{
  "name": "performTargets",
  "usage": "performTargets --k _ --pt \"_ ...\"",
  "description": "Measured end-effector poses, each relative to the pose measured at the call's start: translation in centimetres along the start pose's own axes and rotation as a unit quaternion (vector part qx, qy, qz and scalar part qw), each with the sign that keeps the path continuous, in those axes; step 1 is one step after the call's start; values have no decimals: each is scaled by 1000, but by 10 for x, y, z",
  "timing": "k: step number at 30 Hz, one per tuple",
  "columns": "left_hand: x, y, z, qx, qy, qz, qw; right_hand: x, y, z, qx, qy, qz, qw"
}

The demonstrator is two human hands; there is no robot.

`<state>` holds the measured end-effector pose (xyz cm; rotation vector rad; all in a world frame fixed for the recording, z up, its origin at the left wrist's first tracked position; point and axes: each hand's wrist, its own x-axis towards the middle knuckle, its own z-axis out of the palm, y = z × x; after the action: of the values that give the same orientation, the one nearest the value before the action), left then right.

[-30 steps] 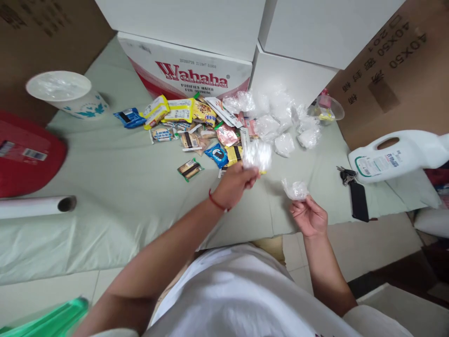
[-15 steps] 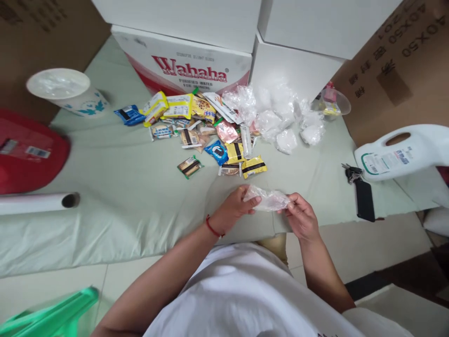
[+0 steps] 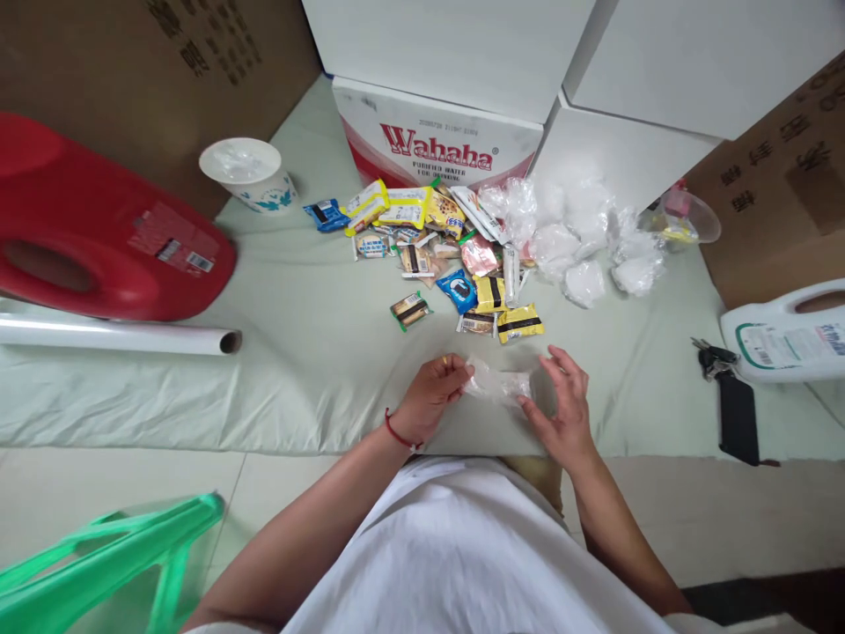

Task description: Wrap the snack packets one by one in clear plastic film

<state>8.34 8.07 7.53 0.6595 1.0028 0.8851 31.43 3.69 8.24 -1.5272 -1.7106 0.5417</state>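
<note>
no longer closes the right hand [image 3: 564,407] on the clear plastic wrap [image 3: 498,385], as in the earlier frame; now spreads its fingers wide around the right end, with the thumb too close to the plastic to tell touching from apart. also shifts the whole view, bringing more of the red container [image 3: 112,238] in at left. grips the left end in the left hand [image 3: 432,394], narrowly pinched between thumb and fingers, probably because of so thin and light a sheet. holds it before the body, over the front of the cloth-covered desk [image 3: 310,379]; cannot tell of anything inside it.

just beyond, shows snack packets [image 3: 457,291] in a loose heap, apparently within easy reach. right of them, shows crumpled clear bundles [image 3: 584,283] massed together, perhaps grouped for looking alike. farther back, shows the red-and-white carton [image 3: 439,145] under a white box [image 3: 449,40], seemingly a back wall for the heap.
</note>
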Motion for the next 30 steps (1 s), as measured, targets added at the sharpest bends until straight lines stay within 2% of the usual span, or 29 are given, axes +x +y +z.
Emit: performTargets --k 2,4,6,9,12,15,19,23,27,30 --pt "-2 0 -2 8 -42 -15 999 9 -4 0 11 -75 -36 996" --pt "-5 0 -6 17 -62 -19 998 16 -6 3 66 -115 -7 991" --pt "-7 2 -14 21 -57 -14 998 19 -6 8 143 -93 87 982" --pt "-10 3 -28 13 -33 -9 999 20 -4 17 261 -34 237 935" --pt "-10 1 -42 13 -10 -7 1000 19 -5 23 331 -40 317 888" --pt "-8 -1 -50 54 16 34 998 18 -9 24 351 -54 366 860" --pt "-9 3 -55 122 47 128 983 19 -11 17 352 -32 382 854" --pt "-18 9 -58 136 0 218 966 18 -4 13 356 -6 383 852" --pt "-22 5 -65 102 -67 236 964 15 3 15 361 -9 394 845" --pt "-21 -1 -72 78 -91 245 962 16 5 16 360 -1 393 846"
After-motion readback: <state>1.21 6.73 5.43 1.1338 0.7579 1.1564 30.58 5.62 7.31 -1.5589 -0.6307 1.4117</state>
